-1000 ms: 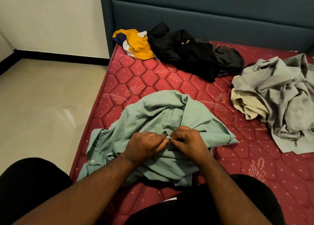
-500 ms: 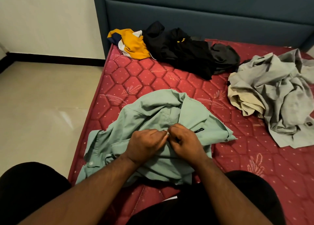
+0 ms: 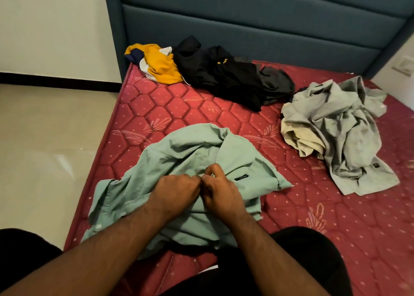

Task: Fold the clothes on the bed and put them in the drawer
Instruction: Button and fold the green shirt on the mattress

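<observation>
A crumpled mint-green shirt (image 3: pixel 179 152) lies at the near left of the red quilted mattress (image 3: pixel 224 116). My left hand (image 3: pixel 177 195) and my right hand (image 3: pixel 220 192) meet knuckle to knuckle over the shirt's front, fingers curled, each pinching the fabric along its opening. What sits between the fingertips is hidden. A yellow, white and navy garment (image 3: pixel 156 64) and a black garment (image 3: pixel 221 76) lie heaped at the head of the bed. A grey garment over a beige one (image 3: pixel 340 130) is bunched at the right. No drawer is in view.
A teal padded headboard (image 3: pixel 246 20) backs the bed. Pale tiled floor (image 3: pixel 44 143) runs along the mattress's left edge up to a white wall with a dark skirting. My black-clad knees fill the bottom of the view.
Both hands stay together on the green shirt, working at its front opening; they sit slightly higher on it now. The view has shifted right, and the other clothes have not moved.
</observation>
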Demonstrator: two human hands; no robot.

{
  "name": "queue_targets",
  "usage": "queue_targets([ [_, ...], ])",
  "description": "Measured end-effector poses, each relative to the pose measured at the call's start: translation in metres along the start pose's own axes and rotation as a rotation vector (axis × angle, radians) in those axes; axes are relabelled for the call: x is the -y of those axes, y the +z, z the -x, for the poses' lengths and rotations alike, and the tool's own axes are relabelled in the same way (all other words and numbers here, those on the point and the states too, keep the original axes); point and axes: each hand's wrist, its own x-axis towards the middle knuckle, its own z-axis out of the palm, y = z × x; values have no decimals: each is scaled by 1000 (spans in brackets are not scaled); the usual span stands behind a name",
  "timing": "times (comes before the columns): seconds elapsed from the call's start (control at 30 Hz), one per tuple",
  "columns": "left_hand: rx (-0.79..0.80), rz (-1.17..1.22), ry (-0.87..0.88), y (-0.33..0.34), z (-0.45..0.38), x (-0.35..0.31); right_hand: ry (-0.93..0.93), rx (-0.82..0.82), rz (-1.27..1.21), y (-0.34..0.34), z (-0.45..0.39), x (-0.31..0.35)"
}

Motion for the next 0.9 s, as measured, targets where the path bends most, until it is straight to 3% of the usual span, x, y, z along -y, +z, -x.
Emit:
queue_targets([
  [0.13, -24, -78, 25, 5, 0, -2, 50, 36, 16, 0, -2, -1],
  [0.23, 79, -82, -55, 14, 3, 1, 111, 106, 55, -3, -5, -9],
  [0.4, 202, -136, -184, 18, 11, 11, 215, 35, 9, -22, -4, -39],
  [0.57, 407, 153, -378, 13, 4, 10, 200, 269, 114, -21, -4, -37],
  [0.7, 330, 298, -425, 3, -27, 5, 207, 312, 239, -18, -4, -34],
  [0.8, 337, 650, -555, 4, -49, -3, 209, 258, 303, -20, -3, -32],
  [0.9, 357, 653, -558, 9, -57, -8, 160, 108, 347, -24, 0, -33],
])
